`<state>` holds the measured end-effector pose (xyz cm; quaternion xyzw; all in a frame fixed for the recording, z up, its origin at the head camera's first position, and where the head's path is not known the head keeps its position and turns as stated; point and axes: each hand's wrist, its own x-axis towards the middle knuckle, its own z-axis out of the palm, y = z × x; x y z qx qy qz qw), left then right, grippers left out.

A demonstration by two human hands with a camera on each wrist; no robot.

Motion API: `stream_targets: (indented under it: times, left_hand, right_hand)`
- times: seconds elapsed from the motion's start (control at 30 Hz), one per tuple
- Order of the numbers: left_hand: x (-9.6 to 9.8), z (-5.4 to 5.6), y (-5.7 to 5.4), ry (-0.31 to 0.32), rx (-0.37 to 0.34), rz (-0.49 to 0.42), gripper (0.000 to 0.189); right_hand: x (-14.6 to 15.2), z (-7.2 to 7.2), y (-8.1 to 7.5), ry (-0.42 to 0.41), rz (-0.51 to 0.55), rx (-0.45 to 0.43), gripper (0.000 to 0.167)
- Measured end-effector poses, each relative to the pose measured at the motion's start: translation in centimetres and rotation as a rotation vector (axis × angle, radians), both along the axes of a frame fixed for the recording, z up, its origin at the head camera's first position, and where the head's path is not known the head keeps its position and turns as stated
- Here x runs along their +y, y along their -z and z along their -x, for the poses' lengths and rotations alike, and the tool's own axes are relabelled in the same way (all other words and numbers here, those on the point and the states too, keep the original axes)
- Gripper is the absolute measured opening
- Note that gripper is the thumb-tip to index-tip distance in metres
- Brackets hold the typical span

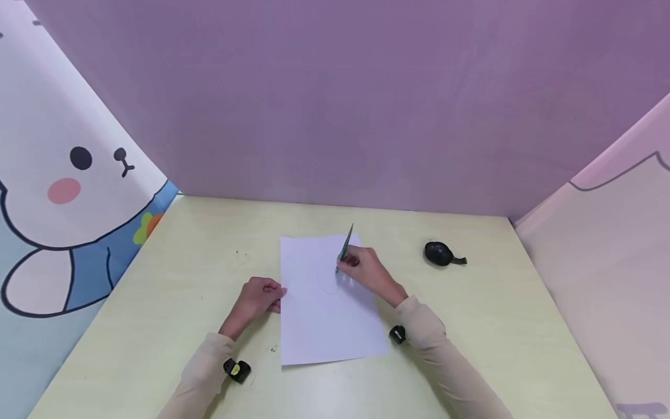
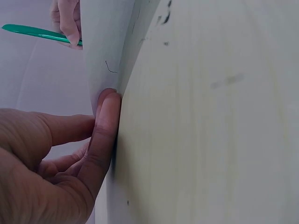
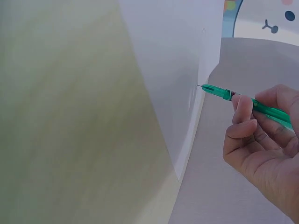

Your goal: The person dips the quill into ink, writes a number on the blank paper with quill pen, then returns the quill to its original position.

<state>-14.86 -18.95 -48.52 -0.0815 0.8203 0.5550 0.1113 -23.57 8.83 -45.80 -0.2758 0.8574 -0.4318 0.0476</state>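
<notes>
A white sheet of paper (image 1: 330,331) lies on the pale table. At its left edge, my left hand (image 1: 259,297) pinches the sheet between thumb and fingers; the left wrist view shows the fingertips (image 2: 108,112) right on that edge. My right hand (image 1: 369,271) grips a slim green pen (image 1: 346,243) over the upper right part of the paper. In the right wrist view, the fine tip of the pen (image 3: 215,90) meets the sheet. A thin curved line (image 1: 328,293), like the lower part of an oval, shows on the paper left of the pen.
A black rounded object with a short tail (image 1: 438,254) sits on the table (image 1: 471,326) at the right. Small dark marks dot the tabletop left of the paper. A purple wall (image 1: 340,116) rises behind, with printed panels at both sides.
</notes>
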Motion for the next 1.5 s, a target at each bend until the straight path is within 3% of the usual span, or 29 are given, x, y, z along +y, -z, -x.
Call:
stream_targets:
  times: [0.77,1.0,1.5]
  left_hand:
    - [-0.02,0.05,-0.04,0.003,-0.002,0.008,0.016]
    - [0.11,-0.09,-0.25,-0.002,-0.007,0.015,0.017]
    - [0.07,-0.1,-0.26,-0.004,-0.015,0.007,0.018]
  right_hand:
    - [-0.05,0.25,-0.26,-0.048,0.003,0.004,0.01]
    - [-0.47,0.16,-0.35,-0.063,-0.003,-0.042,0.012]
    - [-0.89,-0.06,-0.36,-0.068,0.0,-0.054,0.014]
